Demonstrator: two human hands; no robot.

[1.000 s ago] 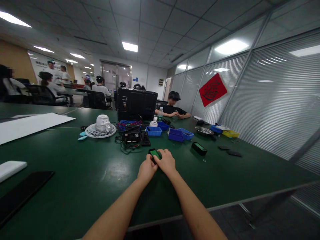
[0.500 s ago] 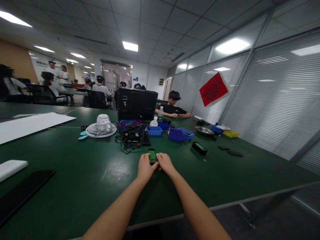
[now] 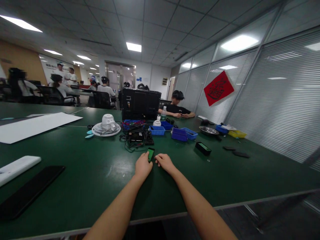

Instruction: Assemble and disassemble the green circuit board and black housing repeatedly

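A small black device with a green face [image 3: 150,154] stands on the green table [image 3: 82,180] in front of me. My left hand [image 3: 143,165] grips its left side with curled fingers. My right hand [image 3: 163,161] rests on the table just right of it, fingers curled, its fingertips at the device's lower edge; whether they hold it is not plain.
Beyond the hands lie a tangle of cables with a black box [image 3: 136,136], a white fan [image 3: 106,126], blue bins [image 3: 183,134], a black block [image 3: 203,148] and a black case [image 3: 140,104]. A white slab [image 3: 17,166] and a black slab [image 3: 30,190] lie left. Another person [image 3: 177,108] sits across.
The green-faced device has turned from lying slanted to standing more upright and moved slightly left. My right hand has slid off its top to its right side.
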